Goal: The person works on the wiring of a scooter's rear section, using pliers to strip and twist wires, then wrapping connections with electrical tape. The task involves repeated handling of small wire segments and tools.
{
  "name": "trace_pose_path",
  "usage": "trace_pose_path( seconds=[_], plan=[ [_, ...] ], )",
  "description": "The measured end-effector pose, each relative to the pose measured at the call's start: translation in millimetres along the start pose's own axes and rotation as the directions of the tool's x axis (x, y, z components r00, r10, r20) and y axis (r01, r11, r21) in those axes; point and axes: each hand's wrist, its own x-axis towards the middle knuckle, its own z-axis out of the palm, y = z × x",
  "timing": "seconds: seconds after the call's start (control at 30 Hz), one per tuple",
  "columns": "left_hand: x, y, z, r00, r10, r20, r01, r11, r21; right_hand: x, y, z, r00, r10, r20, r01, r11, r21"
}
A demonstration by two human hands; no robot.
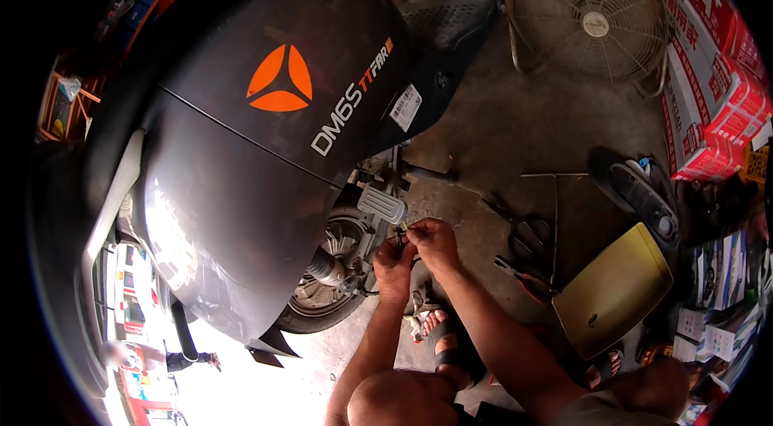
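My left hand (393, 262) and my right hand (434, 243) meet fingertip to fingertip beside the rear of a dark grey scooter (241, 168). Both are closed in a pinch on something small and dark, too small to name and mostly covered by the fingers. Just above them a grey ribbed footrest (382, 204) sticks out from the scooter's side. Left of my left hand are the scooter's wheel (302, 307) and a shock absorber (326, 266). My sandalled foot (441, 329) is on the floor below the hands.
To the right lie black-handled scissors (531, 237), pliers (515, 271), a T-handle wrench (555, 208), a yellow-green panel (616, 289) and a dark oval cover (640, 192). A floor fan (592, 19) stands at the far right, next to stacked red boxes (713, 104).
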Motion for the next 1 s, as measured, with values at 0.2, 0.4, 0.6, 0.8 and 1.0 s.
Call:
trace_pose_path(
  seconds=[0.2,0.4,0.6,0.8,1.0],
  plan=[
    [-0.3,-11.3,-15.3,1.000,-0.029,0.005,0.029,0.998,-0.050,9.2,0.0,-17.8,0.961,0.084,0.263,-0.150,0.957,0.246],
    [-2.0,-4.3,-9.3,0.998,-0.063,-0.025,0.059,0.990,-0.126,14.2,-9.3,-26.6,0.912,0.107,0.396,-0.193,0.964,0.183],
    [1.2,-4.1,-3.2,0.991,0.091,-0.103,-0.082,0.992,0.095,10.5,-28.4,-32.7,0.888,0.151,0.434,-0.193,0.980,0.054],
    [5.1,-3.5,-6.2,0.928,0.372,-0.015,-0.309,0.792,0.527,13.8,-19.5,-39.3,0.873,0.117,0.473,-0.184,0.978,0.097],
    [6.8,18.1,-2.7,0.796,0.576,0.183,-0.520,0.497,0.695,15.2,-14.8,-45.5,0.847,0.065,0.528,-0.208,0.954,0.217]
  ],
)
